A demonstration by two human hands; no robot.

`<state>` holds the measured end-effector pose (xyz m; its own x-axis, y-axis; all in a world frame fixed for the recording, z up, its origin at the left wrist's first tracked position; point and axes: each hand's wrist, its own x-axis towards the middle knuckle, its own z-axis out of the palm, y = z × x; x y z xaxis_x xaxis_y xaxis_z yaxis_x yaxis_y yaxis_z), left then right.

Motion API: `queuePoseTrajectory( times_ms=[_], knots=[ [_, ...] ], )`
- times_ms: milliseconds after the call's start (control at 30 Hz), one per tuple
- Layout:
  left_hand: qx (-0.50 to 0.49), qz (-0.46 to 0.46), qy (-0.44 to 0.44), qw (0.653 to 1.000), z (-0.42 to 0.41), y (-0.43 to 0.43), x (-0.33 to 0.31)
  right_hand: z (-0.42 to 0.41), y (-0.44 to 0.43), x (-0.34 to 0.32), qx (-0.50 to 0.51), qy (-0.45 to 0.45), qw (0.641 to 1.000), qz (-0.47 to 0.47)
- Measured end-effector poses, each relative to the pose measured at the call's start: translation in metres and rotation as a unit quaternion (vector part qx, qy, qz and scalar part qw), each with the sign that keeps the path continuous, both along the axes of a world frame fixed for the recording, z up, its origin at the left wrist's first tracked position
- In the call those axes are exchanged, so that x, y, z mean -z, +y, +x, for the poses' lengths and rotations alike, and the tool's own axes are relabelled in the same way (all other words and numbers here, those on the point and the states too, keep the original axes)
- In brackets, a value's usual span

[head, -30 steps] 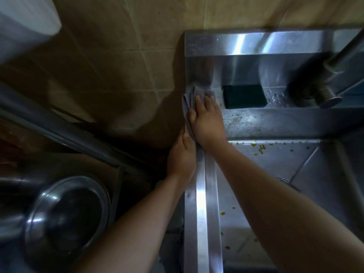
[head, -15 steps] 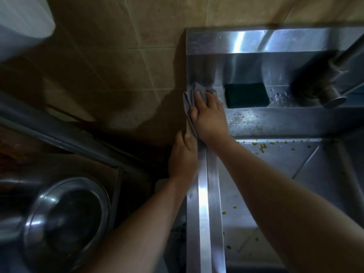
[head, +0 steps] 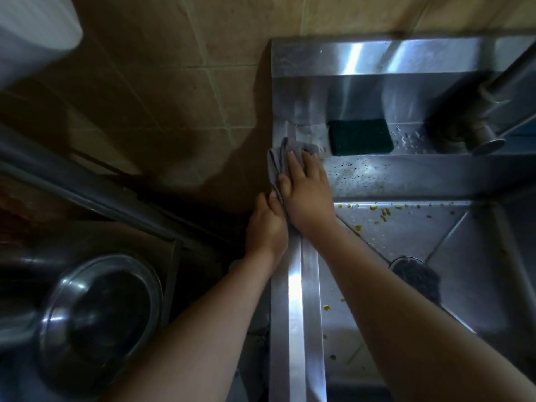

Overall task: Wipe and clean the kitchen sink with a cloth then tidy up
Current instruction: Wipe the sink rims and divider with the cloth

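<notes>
A steel sink (head: 294, 285) stood against a brown tiled wall (head: 174, 82), with small yellow bits (head: 383, 216) stuck to its inside and a dark green sponge (head: 359, 137) lying on the back ledge near the tap (head: 481, 140). Our right hand (head: 307, 192) lay flat with straight fingers on top of the grey cloth (head: 277, 159), pressing it onto the back left corner of the sink, just left of the sponge. Our left hand (head: 266, 227) rested on the sink's left edge, right beside the right wrist and just below the cloth, but its fingers bent away from us, so we could not tell if it gripped anything.
</notes>
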<state>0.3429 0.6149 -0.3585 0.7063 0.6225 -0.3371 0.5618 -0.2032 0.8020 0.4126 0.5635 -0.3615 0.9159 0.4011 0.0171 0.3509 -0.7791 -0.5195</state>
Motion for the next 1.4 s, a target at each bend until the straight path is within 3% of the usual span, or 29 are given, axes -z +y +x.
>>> queuePoseTrajectory(
  times_ms=[633,967,1133,1400],
  knots=[
    [0.011,0.032,0.035,0.999,0.002,-0.001,0.0,0.051,0.021,0.001,0.035,-0.001,0.991,-0.128],
    [0.012,-0.004,0.02,1.0,0.001,0.002,-0.001,-0.003,0.001,0.0,0.066,0.002,0.996,-0.055],
    [0.009,0.022,0.017,1.0,0.002,0.001,0.0,0.02,0.003,0.004,0.021,-0.024,0.992,-0.119],
    [0.001,0.035,0.013,0.999,0.001,0.0,0.006,0.058,0.013,0.0,0.012,-0.034,0.992,-0.12]
  ],
)
